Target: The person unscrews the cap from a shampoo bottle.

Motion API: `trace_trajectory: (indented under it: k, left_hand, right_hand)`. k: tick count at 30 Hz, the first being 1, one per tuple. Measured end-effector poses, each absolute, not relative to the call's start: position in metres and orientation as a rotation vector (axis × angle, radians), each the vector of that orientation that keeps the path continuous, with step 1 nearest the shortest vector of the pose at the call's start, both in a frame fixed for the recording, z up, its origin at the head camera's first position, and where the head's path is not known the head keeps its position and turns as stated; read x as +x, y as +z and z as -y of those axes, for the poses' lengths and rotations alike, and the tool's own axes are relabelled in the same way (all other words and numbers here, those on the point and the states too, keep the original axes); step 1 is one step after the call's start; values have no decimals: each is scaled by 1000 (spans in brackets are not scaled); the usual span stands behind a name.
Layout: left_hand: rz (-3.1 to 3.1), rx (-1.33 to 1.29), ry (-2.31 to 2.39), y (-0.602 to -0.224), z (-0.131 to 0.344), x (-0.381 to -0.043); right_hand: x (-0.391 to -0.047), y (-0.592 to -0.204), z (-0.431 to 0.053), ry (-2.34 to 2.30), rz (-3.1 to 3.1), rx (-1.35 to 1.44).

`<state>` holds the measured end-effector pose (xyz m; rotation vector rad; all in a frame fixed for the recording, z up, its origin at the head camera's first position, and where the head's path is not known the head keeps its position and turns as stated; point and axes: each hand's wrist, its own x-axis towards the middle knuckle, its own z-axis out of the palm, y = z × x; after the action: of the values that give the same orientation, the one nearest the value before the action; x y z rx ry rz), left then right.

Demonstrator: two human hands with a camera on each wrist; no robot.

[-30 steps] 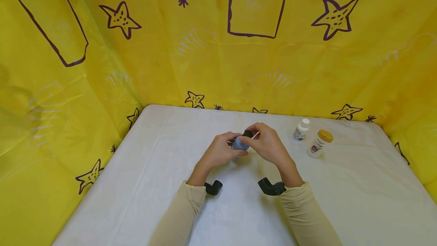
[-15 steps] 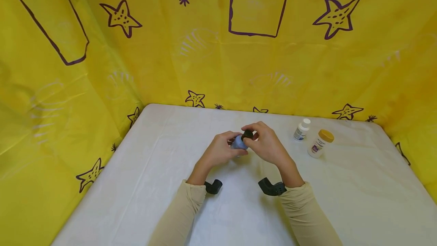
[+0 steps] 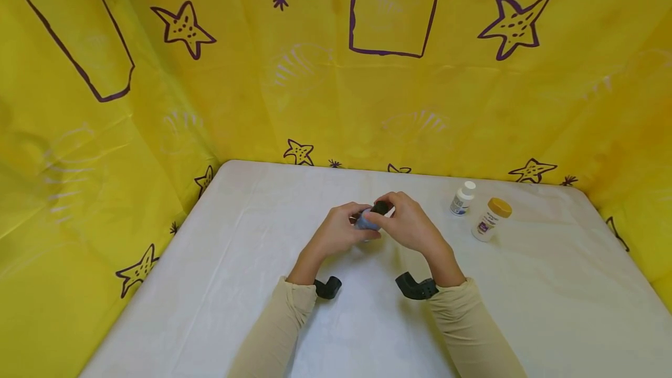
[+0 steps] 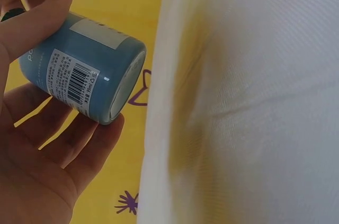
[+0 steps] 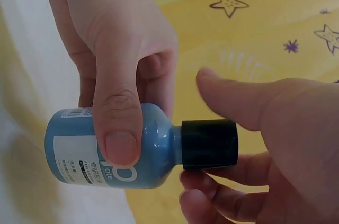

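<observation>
My left hand [image 3: 338,229] grips a small blue bottle [image 5: 153,144] with a white label, thumb over its front and fingers behind. A barcode sticker shows on the bottle's other side in the left wrist view, where it is held tilted above the table. At its neck sits a black cap [image 5: 209,144]. My right hand [image 3: 412,223] is at this cap, its curled fingers against the underside in the right wrist view. The right thumb [image 5: 233,94] stands a little apart from the cap there.
To the right on the white-covered table [image 3: 252,284] stand a small white bottle [image 3: 462,199] and a white bottle with an orange lid [image 3: 491,220]. Yellow curtains [image 3: 315,92] with drawn starfish rise behind and along both sides. Each wrist carries a black mount.
The left hand keeps the bottle nearly in place. The right hand's fingers and thumb shift about the black cap, its thumb moving down, then back up.
</observation>
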<state>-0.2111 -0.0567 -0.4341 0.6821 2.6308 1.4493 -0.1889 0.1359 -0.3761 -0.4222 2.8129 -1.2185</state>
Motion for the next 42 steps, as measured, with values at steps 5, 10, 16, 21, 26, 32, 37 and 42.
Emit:
trace_trajectory:
  k: [5, 10, 16, 21, 26, 32, 37, 42]
  left_hand:
    - [-2635, 691, 1448, -434, 57, -211]
    - [-2621, 686, 1458, -433, 58, -211]
    - [-2605, 665, 1454, -432, 58, -211]
    - [-2609, 659, 1450, -432, 59, -212]
    - [-2616, 641, 1447, -432, 60, -212]
    - [-2614, 624, 1454, -431, 61, -212]
    - [-2616, 625, 1466, -430, 62, -212]
    - [-2607, 604, 1478, -430, 63, -213]
  right_hand:
    - [-188, -375, -135, -1203, -2802, -444]
    - [-188, -375, -134, -1209, -2830, -464]
    - [-188, -376, -132, -1239, -2829, -479]
    - [-187, -376, -131, -1264, -2842, -518]
    - [-187, -376, -131, -1294, -2849, -588]
    - [-186, -375, -132, -1325, -2844, -625]
    - [-187, -375, -133, -1363, -2872, -654]
    - [-187, -374, -133, -1394, -2918, -660]
